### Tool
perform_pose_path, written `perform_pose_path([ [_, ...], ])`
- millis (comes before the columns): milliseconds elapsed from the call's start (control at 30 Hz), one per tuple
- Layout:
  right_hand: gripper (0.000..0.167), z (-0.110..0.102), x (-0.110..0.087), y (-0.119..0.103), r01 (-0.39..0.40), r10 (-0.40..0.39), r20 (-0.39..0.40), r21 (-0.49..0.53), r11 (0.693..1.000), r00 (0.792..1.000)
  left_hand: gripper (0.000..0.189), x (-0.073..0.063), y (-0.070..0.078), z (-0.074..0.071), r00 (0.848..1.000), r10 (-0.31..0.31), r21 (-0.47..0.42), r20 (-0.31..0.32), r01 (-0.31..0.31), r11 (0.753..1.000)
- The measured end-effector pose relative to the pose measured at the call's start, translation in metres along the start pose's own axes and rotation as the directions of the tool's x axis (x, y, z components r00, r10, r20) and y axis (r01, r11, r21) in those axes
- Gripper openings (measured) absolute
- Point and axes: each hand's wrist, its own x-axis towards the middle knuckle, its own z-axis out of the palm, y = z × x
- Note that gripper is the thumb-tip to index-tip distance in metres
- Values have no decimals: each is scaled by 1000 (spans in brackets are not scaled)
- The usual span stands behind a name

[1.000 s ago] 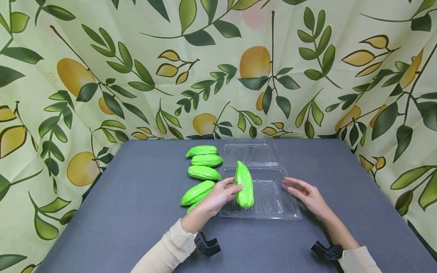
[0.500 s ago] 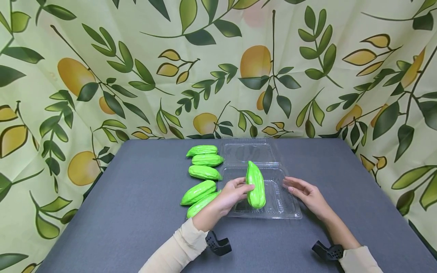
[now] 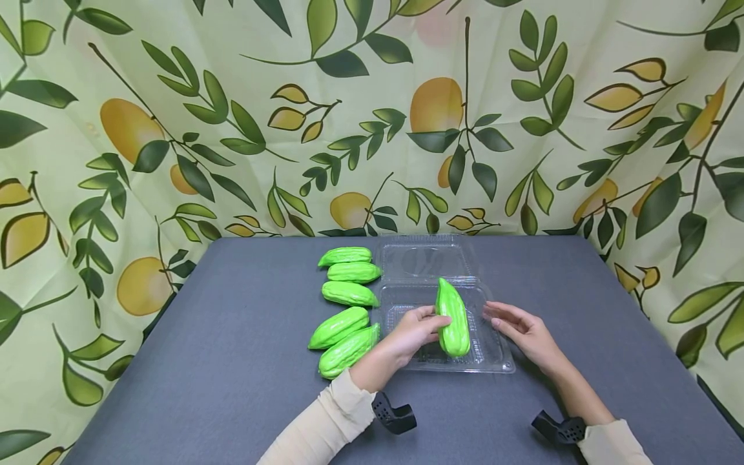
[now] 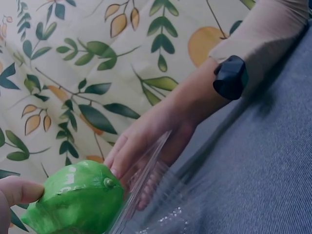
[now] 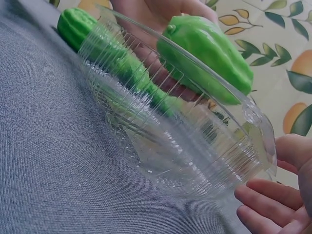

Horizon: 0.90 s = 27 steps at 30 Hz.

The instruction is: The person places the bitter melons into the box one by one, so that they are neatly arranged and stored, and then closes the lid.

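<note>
A bright green, ridged gourd with a pointed end (image 3: 453, 320) is in my left hand (image 3: 414, 334), thumb on its near face. In the head view it is over the base of an open clear plastic clamshell box (image 3: 496, 358). The right wrist view shows the gourd (image 5: 207, 58) at the box's upper rim, seen through the clear wall (image 5: 161, 146). My right hand (image 3: 526, 332) is at the right side of the box. Its fingers (image 5: 265, 204) are loosely extended right by the wall, with nothing gripped.
Several more green gourds lie left of the box, among them one at the back (image 3: 345, 256), one midway (image 3: 349, 294) and one nearest me (image 3: 349, 352). The box's lid (image 3: 427, 258) lies folded back. A leaf-patterned cloth (image 3: 372, 129) hangs behind the grey table (image 3: 232, 336).
My left hand has carried the gourd rightward, from the left part of the box towards its right part. The nearest gourd on the table has come into fuller view. My right hand stays in place.
</note>
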Motion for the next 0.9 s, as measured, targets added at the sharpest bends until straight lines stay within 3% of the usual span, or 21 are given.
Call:
perform_pose_path([
  [333, 32, 2, -1, 0, 39, -38, -101, 1, 999, 994, 43, 8, -4, 16, 1000, -15, -24, -16, 15, 1000],
  [700, 32, 5, -1, -3, 4, -7, -119, -27, 1000, 993, 47, 20, -11, 25, 997, -70, -4, -36, 70, 998],
  [900, 32, 4, -1, -3, 5, -9, -125, -33, 999, 992, 47, 23, -13, 31, 997, -70, 10, -34, 70, 997],
])
